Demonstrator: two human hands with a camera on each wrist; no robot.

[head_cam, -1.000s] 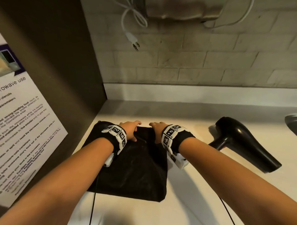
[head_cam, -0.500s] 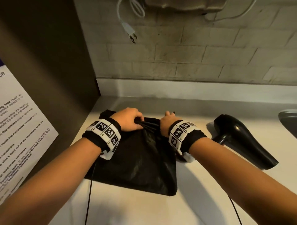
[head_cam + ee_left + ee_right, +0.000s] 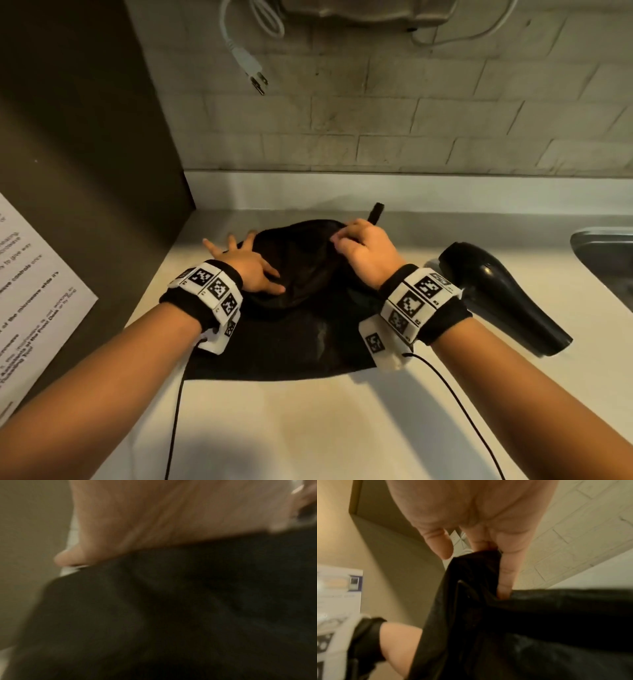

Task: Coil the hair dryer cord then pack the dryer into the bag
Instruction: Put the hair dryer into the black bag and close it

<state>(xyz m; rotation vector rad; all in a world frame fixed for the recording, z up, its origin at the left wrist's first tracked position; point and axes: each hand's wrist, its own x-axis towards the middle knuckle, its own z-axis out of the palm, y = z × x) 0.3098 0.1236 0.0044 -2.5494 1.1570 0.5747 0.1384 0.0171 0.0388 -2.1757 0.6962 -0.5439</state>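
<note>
Head looks down; wrist views close; all share bag (image 3: pixel 291 329).

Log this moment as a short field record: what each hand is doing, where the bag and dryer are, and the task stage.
left hand: flat, fingers spread, pressing on the bag
right hand: pinching the bag's raised far edge
bag: black, lying on the counter
hair dryer: on the counter right of the bag, untouched
stage: opening the bag; dryer not yet packed
</note>
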